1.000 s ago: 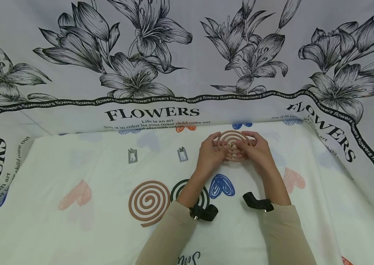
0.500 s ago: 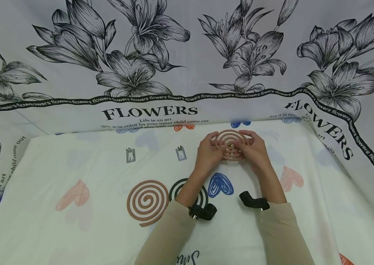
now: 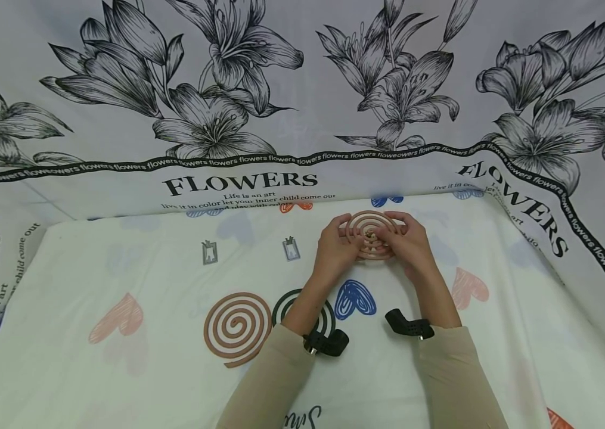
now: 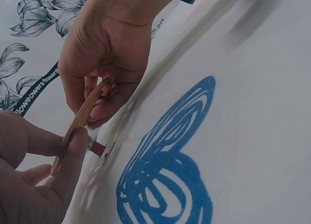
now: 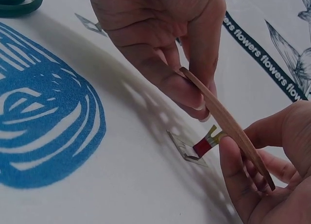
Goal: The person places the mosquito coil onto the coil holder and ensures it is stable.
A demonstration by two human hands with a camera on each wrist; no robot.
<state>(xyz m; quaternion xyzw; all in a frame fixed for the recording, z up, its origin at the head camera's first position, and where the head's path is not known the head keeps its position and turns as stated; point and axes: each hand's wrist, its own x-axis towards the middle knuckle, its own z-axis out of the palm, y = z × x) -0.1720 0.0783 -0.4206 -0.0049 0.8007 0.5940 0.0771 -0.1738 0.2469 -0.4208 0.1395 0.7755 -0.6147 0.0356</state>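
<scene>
A brown mosquito coil (image 5: 228,122) is held between both hands near the back of the table. My left hand (image 3: 337,241) pinches its left side with thumb and fingers. On its right side my right hand (image 3: 413,241) grips it the same way, the thumb near the middle. Seen edge-on in the wrist views, the coil is tilted, above the cloth. By its centre is a small metal stand (image 5: 188,151) with a red part and a yellowish tip; whether they are joined I cannot tell. Another brown coil (image 3: 238,326) and a dark green coil (image 3: 329,316) lie nearer me, the green one partly behind my left forearm.
Two small flat metal stands, a left one (image 3: 209,252) and a right one (image 3: 291,249), lie left of my hands. A heart-printed white cloth (image 3: 163,286) covers the table. Behind it hangs a flower-printed curtain (image 3: 323,107).
The head view has shifted slightly, so everything appears a little farther left. Both hands keep hold of the coil in nearly the same pose.
</scene>
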